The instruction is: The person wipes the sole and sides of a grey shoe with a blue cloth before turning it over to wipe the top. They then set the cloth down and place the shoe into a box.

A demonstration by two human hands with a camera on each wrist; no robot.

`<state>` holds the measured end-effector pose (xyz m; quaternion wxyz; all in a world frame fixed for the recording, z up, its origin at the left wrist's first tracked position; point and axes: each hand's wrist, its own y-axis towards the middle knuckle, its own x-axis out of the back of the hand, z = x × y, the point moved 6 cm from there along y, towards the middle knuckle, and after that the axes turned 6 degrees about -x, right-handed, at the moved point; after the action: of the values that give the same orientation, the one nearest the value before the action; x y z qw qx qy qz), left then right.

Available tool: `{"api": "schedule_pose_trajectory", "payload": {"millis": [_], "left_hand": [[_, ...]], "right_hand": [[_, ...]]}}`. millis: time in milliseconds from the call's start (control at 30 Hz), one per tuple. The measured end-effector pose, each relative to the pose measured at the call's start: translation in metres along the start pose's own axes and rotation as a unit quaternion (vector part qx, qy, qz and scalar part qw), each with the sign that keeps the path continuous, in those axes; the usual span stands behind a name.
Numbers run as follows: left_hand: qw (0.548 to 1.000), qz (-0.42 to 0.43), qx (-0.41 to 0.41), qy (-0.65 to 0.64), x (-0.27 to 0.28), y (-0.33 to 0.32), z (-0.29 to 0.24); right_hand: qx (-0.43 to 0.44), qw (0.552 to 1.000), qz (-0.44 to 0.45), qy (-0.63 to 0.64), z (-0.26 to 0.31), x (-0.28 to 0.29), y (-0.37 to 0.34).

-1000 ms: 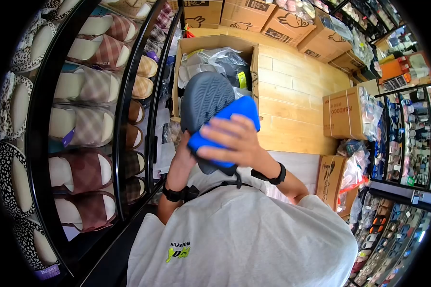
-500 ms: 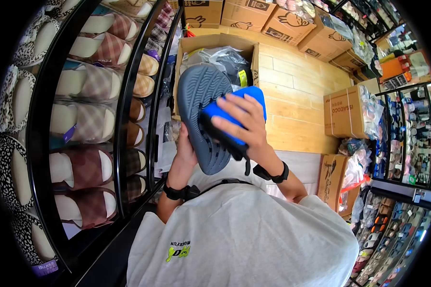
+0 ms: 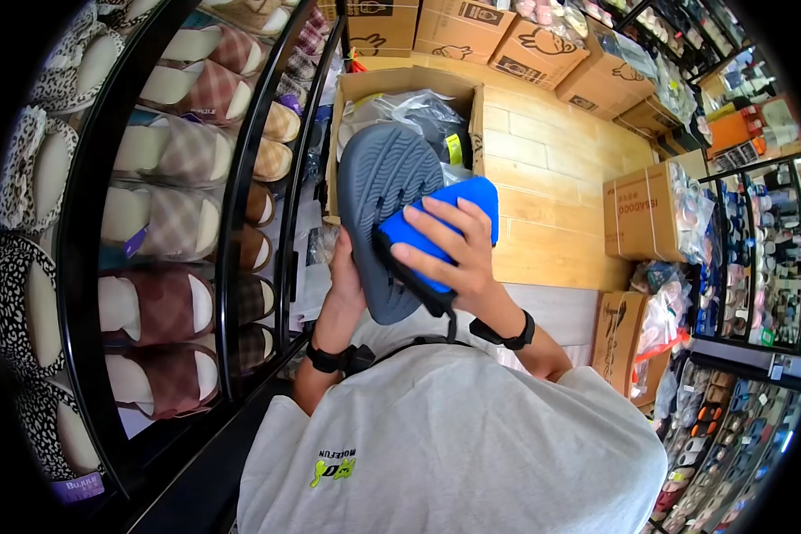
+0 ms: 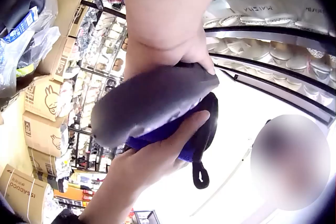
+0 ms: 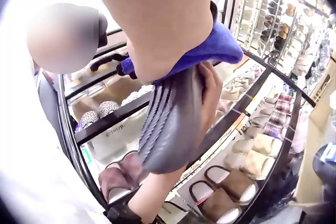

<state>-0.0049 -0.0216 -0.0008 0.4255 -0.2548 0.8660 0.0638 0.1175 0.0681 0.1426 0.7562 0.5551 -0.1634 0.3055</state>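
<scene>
A dark grey slipper [image 3: 387,169] is held up in front of the body, its grooved sole facing the head camera. My left hand [image 3: 345,271] grips its left edge, thumb along the side, other fingers hidden behind. My right hand [image 3: 454,254] holds a blue fuzzy pad [image 3: 479,198] with black trim and a black loop, fingers spread across its face. The pad overlaps the right side of the sole. In the left wrist view, the right thumb lies over the pad's black trim [image 4: 212,113]. The right wrist view shows the slipper [image 5: 178,108] just under the pad [image 5: 223,45].
Beyond the slipper stands an open carton [image 3: 409,78] of plastic-wrapped footwear. A black-framed rack [image 3: 240,205] with plaid slippers [image 3: 156,307] rises close on the left. More cartons [image 3: 543,53] line the back, and another carton [image 3: 636,209] sits on the right of the wooden floor [image 3: 543,187].
The right hand with the pad has moved right from across the lower sole to its right side, then slightly down. More of the slipper's lower end shows; the left hand keeps its grip.
</scene>
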Motion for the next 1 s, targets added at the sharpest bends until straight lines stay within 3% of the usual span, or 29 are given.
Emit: {"api": "schedule_pose_trajectory", "payload": {"millis": [67,100,133,200,267,300,400,433,467,500,533,600,667,700,733,833,867,900,933,967,1000], "left_hand": [[0.999,-0.027,-0.017,0.021,-0.001,0.001,-0.003],[0.978,0.090,0.024,-0.189,-0.013,0.009,0.002],[0.897,0.201,0.065,-0.388,-0.024,0.013,0.001],[0.900,0.207,0.074,-0.377,-0.017,0.011,0.001],[0.929,0.156,0.001,-0.336,0.011,0.013,0.011],[0.995,-0.074,-0.020,0.068,-0.008,-0.004,-0.013],[0.998,-0.063,-0.019,0.021,-0.011,-0.002,-0.009],[0.997,-0.063,-0.022,0.038,-0.007,-0.002,-0.009],[0.993,-0.117,-0.003,0.032,-0.010,-0.005,-0.012],[0.989,0.002,0.023,-0.147,-0.005,0.006,-0.001],[0.939,0.120,0.047,-0.318,0.000,0.013,0.003],[0.918,0.142,0.051,-0.367,-0.009,0.010,-0.005],[0.933,0.107,0.048,-0.341,0.011,0.012,0.002],[0.937,0.123,0.025,-0.326,-0.009,0.010,-0.010],[0.996,-0.070,-0.016,0.053,-0.003,-0.005,-0.019],[0.991,-0.112,-0.020,0.063,-0.017,-0.008,-0.028],[0.991,-0.112,-0.020,0.064,0.002,-0.001,-0.020],[0.988,0.052,0.004,-0.146,0.013,0.013,-0.003],[0.913,0.214,0.029,-0.346,0.012,0.014,-0.002],[0.892,0.218,0.073,-0.390,0.001,0.008,-0.004],[0.899,0.189,0.097,-0.383,-0.004,0.007,-0.005]], "right_hand": [[0.081,0.996,0.014,-0.027,0.014,-0.010,-0.008],[0.123,0.991,0.037,-0.043,0.023,-0.016,-0.012],[0.148,0.986,0.062,-0.044,0.030,-0.020,-0.015],[0.183,0.978,0.096,-0.026,0.029,-0.024,-0.017],[0.131,0.989,0.075,-0.012,0.013,-0.016,-0.004],[0.083,0.993,0.086,-0.006,0.003,-0.012,0.000],[-0.017,0.999,0.038,0.020,-0.007,-0.010,0.005],[-0.021,0.999,0.042,0.018,-0.002,-0.011,0.003],[0.002,0.998,0.059,0.011,0.005,-0.014,-0.002],[0.065,0.995,0.075,0.009,0.014,-0.021,-0.008],[0.129,0.988,0.090,0.007,0.023,-0.027,-0.013],[0.181,0.976,0.119,0.000,0.030,-0.032,-0.017],[0.204,0.969,0.139,0.024,0.020,-0.032,-0.010],[0.184,0.976,0.116,0.012,0.011,-0.031,-0.006],[0.151,0.983,0.105,-0.002,0.005,-0.027,0.000],[0.040,0.996,0.077,0.030,0.003,-0.021,0.006],[0.021,0.997,0.070,0.037,0.009,-0.023,0.004],[0.065,0.995,0.064,0.034,0.017,-0.028,-0.001],[0.133,0.989,0.063,0.024,0.027,-0.034,-0.006],[0.172,0.980,0.093,0.024,0.033,-0.039,-0.013],[0.211,0.969,0.124,0.025,0.040,-0.043,-0.019]]}}
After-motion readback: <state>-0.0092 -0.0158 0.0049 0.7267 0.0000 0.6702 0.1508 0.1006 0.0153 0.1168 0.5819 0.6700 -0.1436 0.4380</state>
